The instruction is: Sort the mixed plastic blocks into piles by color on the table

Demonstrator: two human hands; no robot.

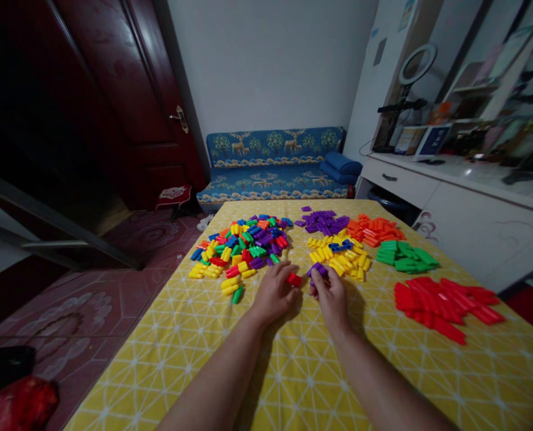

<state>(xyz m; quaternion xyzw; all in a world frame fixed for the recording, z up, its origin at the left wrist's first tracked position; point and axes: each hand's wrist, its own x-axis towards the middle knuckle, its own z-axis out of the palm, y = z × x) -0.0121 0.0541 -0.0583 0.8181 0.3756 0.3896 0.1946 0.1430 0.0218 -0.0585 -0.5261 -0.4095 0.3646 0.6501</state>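
My left hand [275, 292] rests low over the tablecloth, its fingers and thumb closed around a red plastic building block [294, 279]. Between the thumb and fingers of my right hand [333, 296] is a purple plastic building block [317, 270]. A mixed heap of coloured blocks [248, 235] lies beyond and left of my left hand. Just past my right hand is a yellow pile [349, 262] with a few blue blocks [340, 246] on top. Farther back lie a purple pile [324, 222] and an orange pile [374, 230].
A green pile [405, 256] and a red pile [441, 302] lie on the right of the yellow patterned tablecloth [288, 383]. Behind the table stands a blue sofa [270, 173]. A white cabinet [486, 221] is on the right, a dark red door [127, 90] on the left.
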